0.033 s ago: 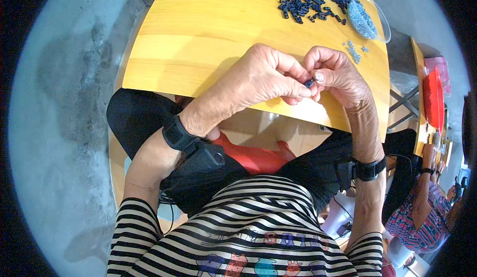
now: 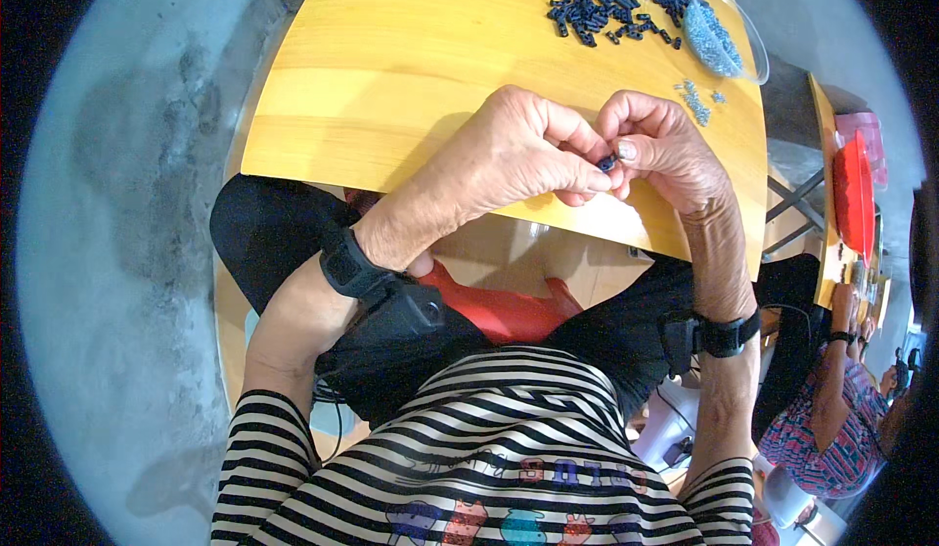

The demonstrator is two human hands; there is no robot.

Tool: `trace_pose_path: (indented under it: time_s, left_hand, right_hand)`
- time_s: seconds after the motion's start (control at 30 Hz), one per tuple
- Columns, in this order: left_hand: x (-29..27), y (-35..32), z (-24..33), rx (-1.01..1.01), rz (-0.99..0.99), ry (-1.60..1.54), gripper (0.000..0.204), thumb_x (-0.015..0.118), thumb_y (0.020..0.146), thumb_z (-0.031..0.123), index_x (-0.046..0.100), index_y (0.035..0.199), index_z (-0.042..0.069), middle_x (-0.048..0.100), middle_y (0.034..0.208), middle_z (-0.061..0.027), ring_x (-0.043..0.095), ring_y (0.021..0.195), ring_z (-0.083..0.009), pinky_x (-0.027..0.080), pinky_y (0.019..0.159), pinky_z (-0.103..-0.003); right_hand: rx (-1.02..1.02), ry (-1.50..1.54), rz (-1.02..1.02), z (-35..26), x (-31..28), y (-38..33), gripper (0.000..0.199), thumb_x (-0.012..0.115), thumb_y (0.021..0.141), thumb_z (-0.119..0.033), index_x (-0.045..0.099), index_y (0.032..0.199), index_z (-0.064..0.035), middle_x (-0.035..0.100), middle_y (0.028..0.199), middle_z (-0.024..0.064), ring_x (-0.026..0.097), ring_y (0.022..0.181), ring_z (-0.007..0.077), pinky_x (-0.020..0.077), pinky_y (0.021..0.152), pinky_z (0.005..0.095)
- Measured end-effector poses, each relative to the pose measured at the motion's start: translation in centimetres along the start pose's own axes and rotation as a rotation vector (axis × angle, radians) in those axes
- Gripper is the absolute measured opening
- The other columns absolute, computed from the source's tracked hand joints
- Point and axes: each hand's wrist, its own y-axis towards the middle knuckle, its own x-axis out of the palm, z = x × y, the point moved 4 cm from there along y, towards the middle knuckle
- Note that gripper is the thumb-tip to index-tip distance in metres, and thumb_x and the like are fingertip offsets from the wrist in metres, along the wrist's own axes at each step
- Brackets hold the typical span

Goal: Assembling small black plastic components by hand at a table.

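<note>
Small dark piece (image 2: 606,163) held above the yellow table (image 2: 391,76), near its front edge

The left hand (image 2: 528,150) pinches the piece between thumb and fingers. The right hand (image 2: 665,150) meets it from the other side, thumb and fingertips bunched against the piece; whether they grip it, I cannot tell. The left wrist crosses above the front edge, and the right forearm passes close to the table's near right corner, so room is tight on that side. A broad stretch of bare tabletop opens leftward and beyond the left hand. Toward the far right lies a heap of dark pieces (image 2: 595,8). A clear tub (image 2: 761,62) of small silvery parts (image 2: 712,42) sits at the right edge, with loose silvery bits (image 2: 695,104) between it and the right hand.
</note>
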Motion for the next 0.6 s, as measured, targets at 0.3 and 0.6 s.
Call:
trace_pose_path:
  time_s: [0.3, 0.6]
  left_hand:
    - [-0.3, 0.0, 0.0, -0.008, 0.153, 0.075, 0.018, 0.073, 0.077, 0.01, 0.069, 0.089, -0.003, 0.066, 0.071, -0.0056, 0.062, 0.06, -0.0094, 0.049, 0.053, -0.021]
    - [-0.4, 0.0, 0.2, -0.035, 0.139, 0.072, 0.018, 0.073, 0.077, 0.009, 0.068, 0.089, -0.003, 0.066, 0.071, -0.006, 0.063, 0.061, -0.0101, 0.049, 0.054, -0.021]
  right_hand:
    - [-0.082, -0.336, 0.186, -1.7, 0.6, -1.1, 0.015, 0.067, 0.085, -0.016, 0.062, 0.085, -0.0023, 0.062, 0.069, 0.0024, 0.059, 0.061, 0.0086, 0.0499, 0.055, 0.023]
    - [-0.159, -0.54, 0.178, -2.1, 1.1, -1.0, 0.012, 0.065, 0.087, -0.013, 0.062, 0.085, -0.0016, 0.06, 0.069, -0.0005, 0.057, 0.063, 0.0063, 0.0488, 0.059, 0.0217]
